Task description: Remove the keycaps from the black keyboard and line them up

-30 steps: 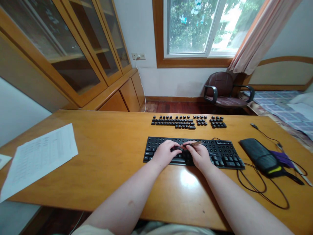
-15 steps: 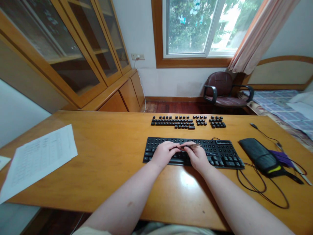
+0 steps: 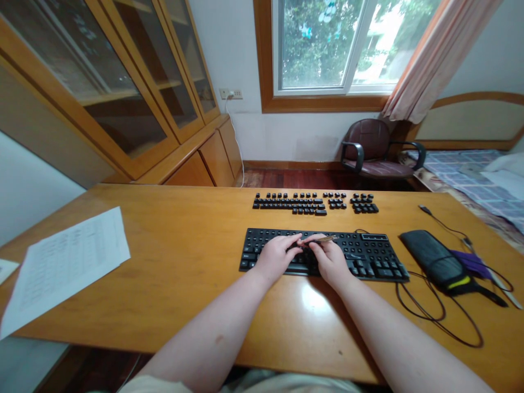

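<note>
A black keyboard (image 3: 372, 254) lies on the wooden desk in front of me, with many of its upper keycaps off and several still fitted along the bottom and right. Over its middle, my right hand (image 3: 329, 258) is closed around a thin brownish tool (image 3: 325, 239), whose end sticks out to the right above the knuckles. My left hand (image 3: 275, 256) is pinched against the right fingertips. Whatever lies between its thumb and forefinger is too small and hidden to make out. Behind the keyboard, loose black keycaps (image 3: 286, 204) are set out in rows.
To the right lie a dark brush-like object with a yellow band (image 3: 440, 265), a purple item (image 3: 472, 263) and a looping black cable (image 3: 458, 345). Printed sheets (image 3: 69, 262) rest at the left. A chair (image 3: 368, 147) stands beyond the desk (image 3: 176, 262).
Both hands stay over the keyboard's middle. The right fingers and the thin tool have shifted very slightly, the tool's outer end a little upward. The loose keycaps look the same.
</note>
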`<state>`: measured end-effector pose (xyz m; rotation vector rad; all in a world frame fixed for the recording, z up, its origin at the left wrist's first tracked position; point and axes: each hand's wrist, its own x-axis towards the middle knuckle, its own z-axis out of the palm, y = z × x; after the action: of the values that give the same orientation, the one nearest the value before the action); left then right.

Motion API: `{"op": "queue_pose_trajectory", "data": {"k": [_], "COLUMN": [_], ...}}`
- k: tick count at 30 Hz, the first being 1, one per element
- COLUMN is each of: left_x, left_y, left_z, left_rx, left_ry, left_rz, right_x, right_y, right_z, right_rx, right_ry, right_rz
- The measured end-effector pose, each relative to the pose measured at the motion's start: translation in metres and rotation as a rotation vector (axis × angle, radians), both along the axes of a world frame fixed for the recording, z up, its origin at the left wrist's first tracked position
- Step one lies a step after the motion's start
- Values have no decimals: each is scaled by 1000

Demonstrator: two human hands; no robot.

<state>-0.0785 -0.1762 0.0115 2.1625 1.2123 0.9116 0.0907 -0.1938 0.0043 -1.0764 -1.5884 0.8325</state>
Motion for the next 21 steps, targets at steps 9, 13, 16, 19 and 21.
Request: {"op": "queue_pose_trajectory", "data": {"k": [9, 13, 16, 19, 21], "left_x": [-1, -3, -5, -7, -8], "left_y": [1, 2, 4, 5, 5], "left_z": [3, 4, 5, 4, 3], "left_rx": [-8, -47, -123, -256, -338], "left_ry": [-64, -121, -164, -206, -253], "left_rz": [-87, -80, -128, -172, -197], "right_x": [-1, -2, 0, 2, 4], "right_y": [-2, -2, 0, 1, 2], "right_z": [-5, -4, -2, -1, -1], "right_rx": [-130, -218, -279, -321, -332], "right_ry": [183, 342, 454, 519, 547], "right_rz": [-41, -22, -3, 33, 70]}}
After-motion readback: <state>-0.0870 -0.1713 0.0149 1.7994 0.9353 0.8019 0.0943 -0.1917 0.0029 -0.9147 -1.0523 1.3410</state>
